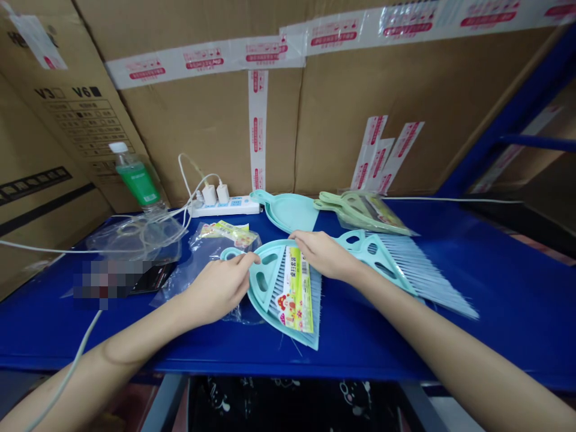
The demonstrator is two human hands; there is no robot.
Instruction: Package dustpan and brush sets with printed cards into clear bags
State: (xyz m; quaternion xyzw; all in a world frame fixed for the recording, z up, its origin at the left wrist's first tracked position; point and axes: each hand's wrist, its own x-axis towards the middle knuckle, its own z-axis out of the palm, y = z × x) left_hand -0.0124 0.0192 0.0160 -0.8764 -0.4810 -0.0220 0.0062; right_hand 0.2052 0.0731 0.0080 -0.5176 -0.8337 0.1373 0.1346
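A light-blue dustpan (pixel 265 315) lies tilted on the blue table, with a small brush (pixel 317 294) nested in it and a colourful label card (pixel 297 300) over the bristles. My left hand (pixel 227 285) is closed round the handle end, where the dustpan and brush handles meet. At the far rim, my right hand (pixel 319 252) has its fingers bent over the edge by the card's top; its fingertips are partly hidden. Under my right forearm lies a second blue brush (pixel 391 264), its bristles pointing right. Another blue dustpan (pixel 292 211) lies behind.
A green dustpan set (pixel 369 213) in clear wrapping lies at the back right. Clear plastic bags (pixel 193 264) lie left of my left hand. A power strip (pixel 231 206) with white cables, a green-labelled bottle (pixel 139 180) and cardboard boxes (pixel 202 132) stand behind.
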